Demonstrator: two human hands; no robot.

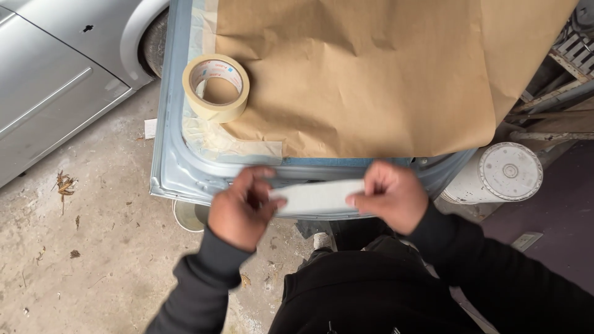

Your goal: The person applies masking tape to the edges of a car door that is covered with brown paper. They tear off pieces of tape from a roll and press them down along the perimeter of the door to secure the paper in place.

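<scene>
I pinch a pale strip of masking tape (pixel 318 196) taut between my left hand (pixel 242 209) and right hand (pixel 391 196); beyond them lie the cream tape roll (pixel 216 87) and brown masking paper (pixel 371 74).

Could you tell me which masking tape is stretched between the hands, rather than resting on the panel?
The loose pale strip of masking tape, pinched between left hand and right hand; the cream tape roll lies on the panel.

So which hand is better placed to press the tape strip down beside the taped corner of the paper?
Probably the left hand. It holds the tape strip at the end nearest the taped corner of the brown paper; the right hand holds the far end.
</scene>
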